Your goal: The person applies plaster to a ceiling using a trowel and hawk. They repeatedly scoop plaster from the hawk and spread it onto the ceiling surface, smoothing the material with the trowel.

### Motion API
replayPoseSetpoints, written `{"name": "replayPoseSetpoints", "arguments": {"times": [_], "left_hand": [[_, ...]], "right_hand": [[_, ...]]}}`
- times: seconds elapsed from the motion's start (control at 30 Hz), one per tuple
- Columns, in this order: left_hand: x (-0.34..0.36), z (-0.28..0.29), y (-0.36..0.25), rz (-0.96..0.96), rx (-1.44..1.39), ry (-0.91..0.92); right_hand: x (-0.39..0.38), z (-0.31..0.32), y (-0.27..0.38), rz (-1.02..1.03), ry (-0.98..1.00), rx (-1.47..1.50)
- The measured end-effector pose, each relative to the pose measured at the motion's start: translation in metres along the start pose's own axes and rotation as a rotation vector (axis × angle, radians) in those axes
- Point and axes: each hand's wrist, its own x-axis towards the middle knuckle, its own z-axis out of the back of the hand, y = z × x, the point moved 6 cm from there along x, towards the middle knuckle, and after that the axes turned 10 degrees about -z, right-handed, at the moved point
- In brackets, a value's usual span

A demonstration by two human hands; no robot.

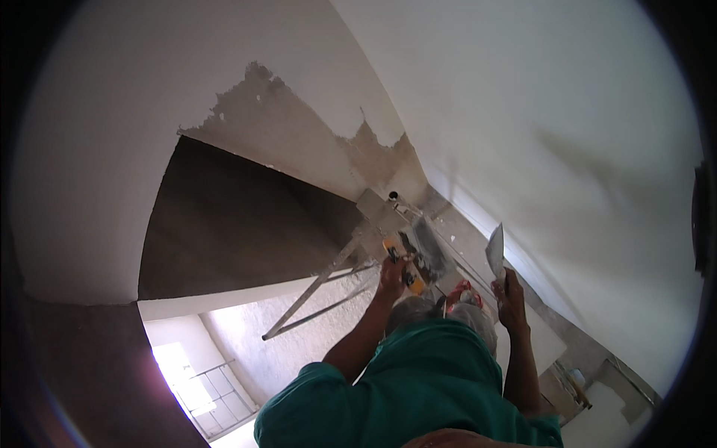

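My left hand (393,275) is closed round the orange-and-black handle of a wide plastering blade (431,250). Its broad face is dark grey with paler, wet-looking smears. My right hand (511,300) grips a trowel (495,252) by its handle, and the narrow, leaf-shaped metal blade points up and away from me. The trowel is apart from the wide blade, with a gap of open air between them. Both tools are in front of my body, above my feet. The white wall (597,149) rises to the right of the trowel, not touching it.
Below me is a metal stepladder or trestle (310,287) with splayed legs. A small round dark-mouthed object (393,196) sits beside its top. Ahead, the wall has a rough grey-brown patch (276,119) above a dark opening (239,224). A window grille (216,392) is lower left; boards (567,388) lie lower right.
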Motion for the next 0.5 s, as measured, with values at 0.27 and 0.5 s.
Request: {"name": "replayPoseSetpoints", "arguments": {"times": [0.27,0.5], "left_hand": [[0.071,0.022,-0.029,0.104,-0.065,-0.050],[0.134,0.026,-0.096,0.636,-1.163,-0.452]], "right_hand": [[0.004,0.026,0.027,0.224,-0.113,0.001],[0.016,0.028,0.067,0.308,-0.141,0.005]]}}
